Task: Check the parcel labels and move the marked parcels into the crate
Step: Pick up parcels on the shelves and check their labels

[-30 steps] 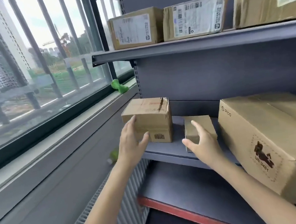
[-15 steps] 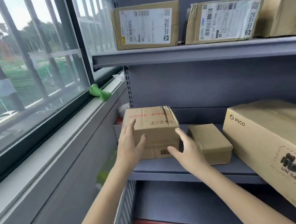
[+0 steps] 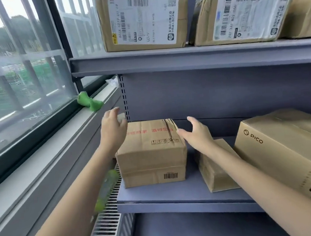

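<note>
A: In the head view, what sits at the centre of the frame?

B: A small brown parcel (image 3: 151, 152) on the middle shelf (image 3: 178, 196), with red printing on its top face and a barcode low on its front. It stands near the shelf's left end.

A: And the hands?

B: The left hand (image 3: 113, 130) is at the parcel's upper left corner, fingers spread and unclenched; it overlaps the corner, but I cannot tell whether it touches the cardboard. The right hand (image 3: 197, 134) is at the parcel's upper right edge, palm turned toward the box, fingers apart, gripping nothing. The two hands flank the parcel with the box between them.

A: What else is on that shelf?

B: Just right of the parcel lies a flat brown parcel (image 3: 217, 171), partly under the right forearm. At the right edge of the frame stands a large carton printed PICO (image 3: 287, 142).

A: Higher up?

B: The upper shelf (image 3: 183, 57) carries a labelled box (image 3: 144, 21) at top centre and a crumpled labelled box (image 3: 241, 15) to its right, both with white shipping labels facing out.

A: And on the left of the frame?

B: A window (image 3: 16, 65), with a green object (image 3: 90, 103) on its sill.
</note>
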`<state>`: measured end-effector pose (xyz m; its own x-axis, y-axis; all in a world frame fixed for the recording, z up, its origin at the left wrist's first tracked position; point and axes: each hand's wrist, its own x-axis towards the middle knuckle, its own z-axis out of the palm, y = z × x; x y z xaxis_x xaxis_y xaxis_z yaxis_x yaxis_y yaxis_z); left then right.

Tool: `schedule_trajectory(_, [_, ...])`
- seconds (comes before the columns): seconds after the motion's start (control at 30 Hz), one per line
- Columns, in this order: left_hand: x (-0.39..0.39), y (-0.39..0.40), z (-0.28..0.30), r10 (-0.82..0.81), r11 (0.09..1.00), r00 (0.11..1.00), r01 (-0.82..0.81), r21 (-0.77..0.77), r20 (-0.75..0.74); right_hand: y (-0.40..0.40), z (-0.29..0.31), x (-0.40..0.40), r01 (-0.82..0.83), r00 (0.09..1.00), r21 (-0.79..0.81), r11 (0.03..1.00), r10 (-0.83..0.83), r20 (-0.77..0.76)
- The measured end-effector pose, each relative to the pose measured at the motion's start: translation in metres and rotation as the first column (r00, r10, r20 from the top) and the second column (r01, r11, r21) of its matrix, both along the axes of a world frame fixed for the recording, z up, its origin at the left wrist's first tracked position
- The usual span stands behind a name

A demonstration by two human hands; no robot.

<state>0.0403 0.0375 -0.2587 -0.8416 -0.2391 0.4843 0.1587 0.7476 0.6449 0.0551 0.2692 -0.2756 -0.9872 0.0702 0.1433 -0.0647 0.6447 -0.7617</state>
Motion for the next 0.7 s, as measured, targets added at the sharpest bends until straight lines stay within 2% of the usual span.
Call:
schedule_trajectory(0.1, [-0.020, -0.007, -0.014, 0.073, 0.995, 0.988, -0.081, 0.054, 0.139, -0.007, -0.007, -0.028, 0.008, 0.999, -0.084, 0.996, -0.005, 0.041])
schedule_trajectory(0.23, [-0.026, -0.006, -0.032, 0.091, 0.983, 0.939, -0.139, 0.124, 0.333, -0.020, -0.023, -0.048, 0.072, 0.991, -0.307, 0.949, -0.033, 0.133])
schedule_trajectory(0.37, [-0.024, -0.009, -0.040, 0.047, 0.980, 0.875, -0.134, 0.148, 0.481, -0.024, -0.035, -0.048, 0.061, 0.961, -0.454, 0.889, 0.071, 0.267])
schedule_trajectory(0.47, [-0.004, -0.008, -0.040, 0.027, 0.974, 0.903, -0.120, 0.192, 0.428, -0.020, -0.036, -0.033, -0.010, 0.979, -0.443, 0.896, 0.100, 0.180])
schedule_trajectory(0.57, [0.033, -0.001, -0.040, -0.020, 0.955, 0.958, -0.067, 0.290, 0.286, -0.019, -0.039, 0.000, -0.093, 0.995, -0.415, 0.905, 0.095, -0.014])
schedule_trajectory(0.7, [0.075, 0.006, -0.053, -0.011, 0.903, 0.991, -0.047, 0.428, 0.131, -0.013, -0.050, 0.038, -0.183, 0.979, -0.445, 0.876, 0.123, -0.160])
